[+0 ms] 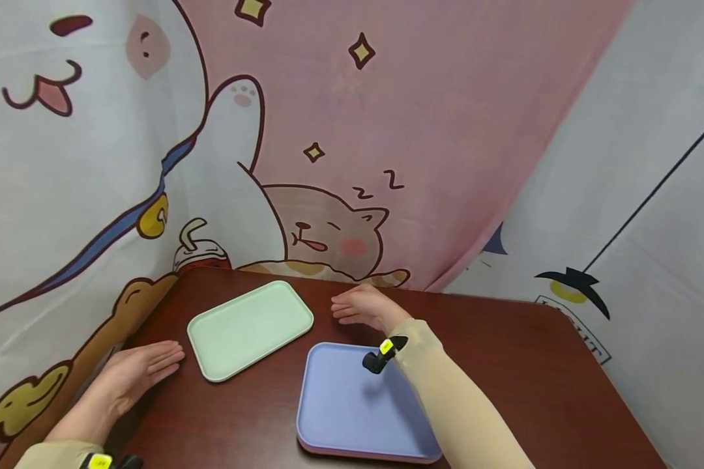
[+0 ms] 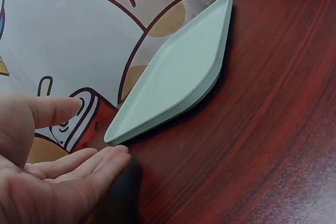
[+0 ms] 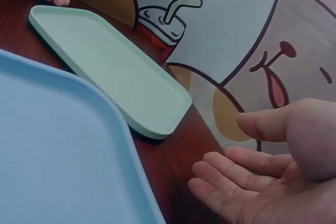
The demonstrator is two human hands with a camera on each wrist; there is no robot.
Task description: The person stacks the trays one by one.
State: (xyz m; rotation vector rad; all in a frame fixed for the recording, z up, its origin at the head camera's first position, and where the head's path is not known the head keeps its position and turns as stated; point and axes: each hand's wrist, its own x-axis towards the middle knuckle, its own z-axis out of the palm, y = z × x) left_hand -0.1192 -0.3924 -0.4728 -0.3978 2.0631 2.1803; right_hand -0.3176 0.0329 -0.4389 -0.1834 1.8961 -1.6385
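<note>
A pale green tray (image 1: 250,330) lies at an angle on the dark red-brown table, near its back left. To the left of this tray, my left hand (image 1: 133,374) is held with its fingers extended and holds nothing. My right hand (image 1: 366,306) is past the tray's right end, fingers also extended, palm turned toward the tray. In the right wrist view a gap shows between the right fingers (image 3: 226,179) and the green tray (image 3: 115,69). Below my right forearm is a blue tray (image 1: 352,404), partly hidden by the sleeve.
Under the blue tray a pinkish edge (image 1: 369,454) shows, seemingly another tray stacked beneath. A cartoon-printed curtain (image 1: 422,130) hangs along the table's back and left sides. The wooden table (image 1: 522,371) extends to the right of my right sleeve.
</note>
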